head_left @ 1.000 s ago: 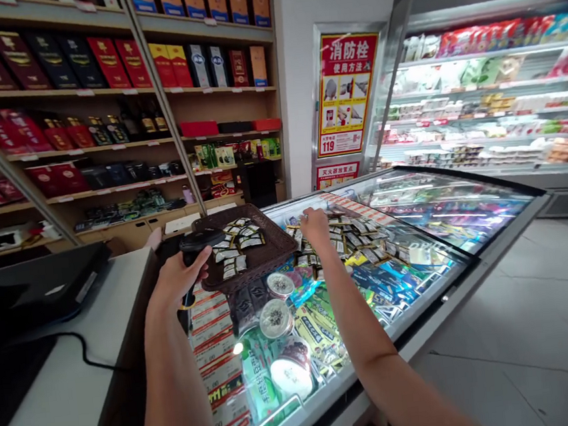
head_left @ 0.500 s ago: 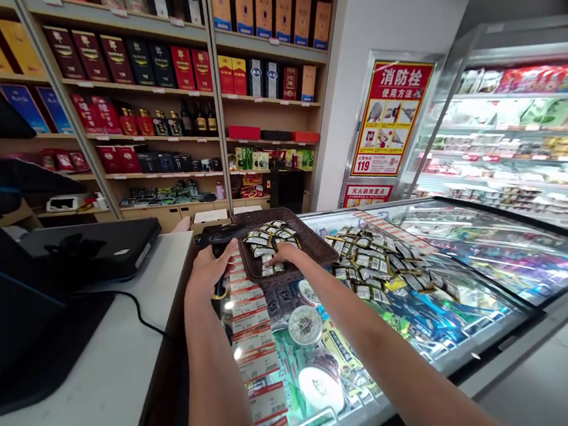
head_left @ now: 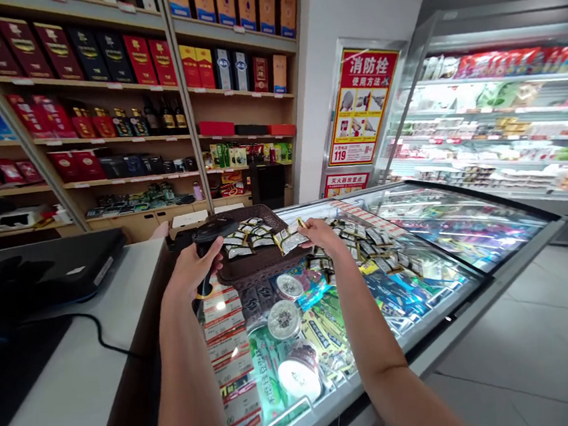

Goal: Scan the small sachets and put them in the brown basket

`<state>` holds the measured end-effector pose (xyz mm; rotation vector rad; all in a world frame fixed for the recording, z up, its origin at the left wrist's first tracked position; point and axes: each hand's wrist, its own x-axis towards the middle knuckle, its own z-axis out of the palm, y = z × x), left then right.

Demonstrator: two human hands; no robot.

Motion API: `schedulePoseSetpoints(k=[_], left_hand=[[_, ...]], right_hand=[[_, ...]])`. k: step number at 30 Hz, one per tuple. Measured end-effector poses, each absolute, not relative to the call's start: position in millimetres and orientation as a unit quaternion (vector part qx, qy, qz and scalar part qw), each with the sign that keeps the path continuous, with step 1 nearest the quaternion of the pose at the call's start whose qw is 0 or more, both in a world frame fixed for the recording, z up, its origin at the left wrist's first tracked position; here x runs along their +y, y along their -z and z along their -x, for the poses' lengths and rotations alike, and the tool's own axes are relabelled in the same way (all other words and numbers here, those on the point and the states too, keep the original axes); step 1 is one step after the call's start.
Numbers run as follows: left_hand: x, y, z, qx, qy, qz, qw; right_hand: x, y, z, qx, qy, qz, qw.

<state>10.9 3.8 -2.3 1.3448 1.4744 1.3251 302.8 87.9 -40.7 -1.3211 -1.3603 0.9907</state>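
Outstretched, left hand grips a scanner; right hand pinches, seemingly, two packets

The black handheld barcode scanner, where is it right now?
The black handheld barcode scanner is in the left hand, left of centre in the head view, right beside the dark brown woven basket on the glass freezer lid.

Left hand gripping black scanner, right hand pinching small packet above brown basket, glass-topped freezer
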Motion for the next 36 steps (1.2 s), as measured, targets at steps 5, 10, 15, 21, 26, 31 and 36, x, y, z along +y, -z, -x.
schedulePoseSetpoints(k=[5, 10, 15, 21, 26, 31, 36], left_hand=[[2, -10, -62, 0.53, -0.493, -0.573, 0.385], [1, -6, -103, 0.496, -0.426, -0.638, 0.407], [2, -1, -120, 0.493, -0.4, -0.658, 0.406], [-3, -7, -128, 0.506, -0.391, -0.658, 0.398], [-1, -7, -127, 0.518, -0.389, -0.653, 0.392], [6, -5, -117, 0.518, -0.396, -0.653, 0.386], [9, -6, -101, 0.537, -0.397, -0.641, 0.379]], right_hand=[[68, 21, -362, -0.547, -0.36, 0.557, 0.51], [60, 14, -389, -0.532, -0.343, 0.565, 0.529], [61, 13, -396, -0.524, -0.357, 0.563, 0.531], [65, 13, -394, -0.528, -0.357, 0.574, 0.513], [70, 16, -389, -0.525, -0.362, 0.564, 0.525], [81, 27, -400, -0.463, -0.269, 0.62, 0.574], [84, 36, -422, -0.409, -0.077, 0.742, 0.526]])
